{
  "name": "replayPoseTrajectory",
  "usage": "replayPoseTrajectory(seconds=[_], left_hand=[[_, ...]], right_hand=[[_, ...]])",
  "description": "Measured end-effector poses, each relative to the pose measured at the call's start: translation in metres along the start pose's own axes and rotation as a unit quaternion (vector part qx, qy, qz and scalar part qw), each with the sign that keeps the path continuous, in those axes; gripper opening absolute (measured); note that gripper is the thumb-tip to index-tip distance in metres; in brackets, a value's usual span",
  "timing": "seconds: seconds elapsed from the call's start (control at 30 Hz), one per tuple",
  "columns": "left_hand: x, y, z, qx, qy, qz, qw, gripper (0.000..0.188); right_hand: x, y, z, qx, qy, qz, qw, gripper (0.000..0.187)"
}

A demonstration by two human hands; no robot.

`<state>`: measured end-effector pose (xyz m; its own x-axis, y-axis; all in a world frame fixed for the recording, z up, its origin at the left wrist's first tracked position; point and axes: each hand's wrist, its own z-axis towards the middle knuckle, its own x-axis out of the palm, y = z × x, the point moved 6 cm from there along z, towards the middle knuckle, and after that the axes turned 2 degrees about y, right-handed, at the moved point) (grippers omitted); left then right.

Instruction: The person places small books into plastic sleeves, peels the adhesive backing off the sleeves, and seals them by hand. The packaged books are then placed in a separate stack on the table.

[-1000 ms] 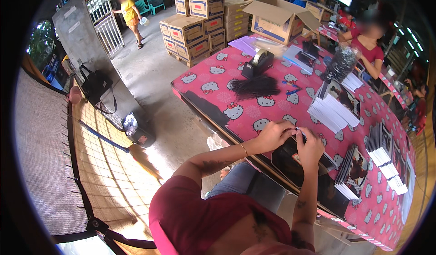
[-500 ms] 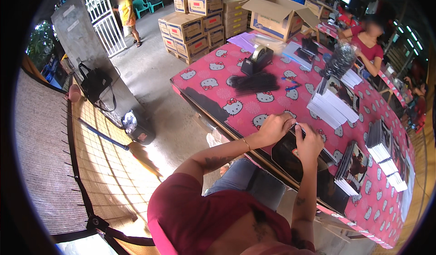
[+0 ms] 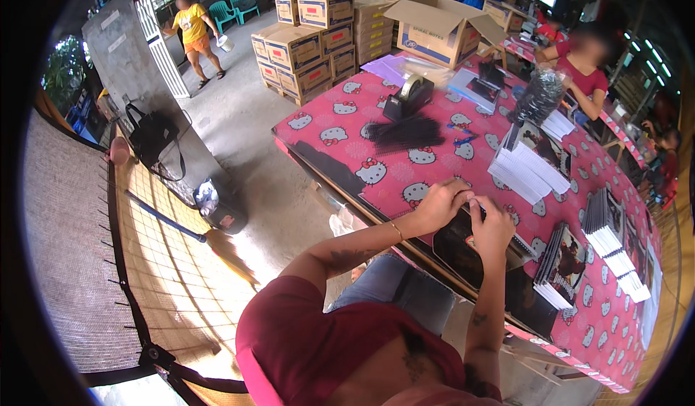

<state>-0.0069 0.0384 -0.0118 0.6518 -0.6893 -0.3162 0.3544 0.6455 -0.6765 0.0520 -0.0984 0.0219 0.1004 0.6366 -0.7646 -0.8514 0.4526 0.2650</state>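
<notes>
Both my hands meet over the near edge of the table, fingertips pinched together at the upper end of a spiral notebook's bound edge. My left hand is closed there, and my right hand is closed beside it. The dark-covered spiral notebook lies partly under my right hand and wrist. Its black coil shows to the right of that hand; the coil's end is hidden by my fingers. Right of it stands a stack of bound notebooks. Beyond my hands is a fanned pile of white-paged notebooks.
A pile of loose black coils and a tape dispenser lie farther back on the pink table. More notebooks stand at right. An open carton is at the far edge. A co-worker works across the table.
My hands stay at nearly the same place, with small finger shifts at the coil's end. A person in yellow has walked in from the gate, and a pail now shows in their hand.
</notes>
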Motion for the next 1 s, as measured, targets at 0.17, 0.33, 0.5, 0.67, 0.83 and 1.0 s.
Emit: replayPoseTrajectory(seconds=[0.17,0.33,0.5,0.67,0.83,1.0], left_hand=[[-0.003,0.015,0.017,-0.007,0.196,0.046,0.980,0.015],[-0.013,-0.013,0.033,0.109,0.240,0.040,0.964,0.022],[-0.021,-0.006,0.038,0.054,0.271,-0.046,0.960,0.023],[-0.020,-0.003,0.040,0.084,0.287,-0.017,0.954,0.019],[-0.024,-0.009,0.045,0.109,0.283,0.020,0.953,0.017],[-0.021,-0.007,0.043,0.110,0.278,0.019,0.954,0.015]], right_hand=[[-0.001,-0.002,0.000,0.000,0.020,0.015,1.000,0.014],[-0.006,-0.008,0.002,0.034,0.072,0.037,0.996,0.020],[0.001,-0.011,0.024,0.059,0.128,0.147,0.979,0.022],[0.010,-0.021,0.026,0.042,0.133,0.222,0.965,0.019],[0.009,-0.025,0.025,0.034,0.145,0.240,0.959,0.019],[0.007,-0.018,0.024,0.038,0.132,0.248,0.959,0.017]])
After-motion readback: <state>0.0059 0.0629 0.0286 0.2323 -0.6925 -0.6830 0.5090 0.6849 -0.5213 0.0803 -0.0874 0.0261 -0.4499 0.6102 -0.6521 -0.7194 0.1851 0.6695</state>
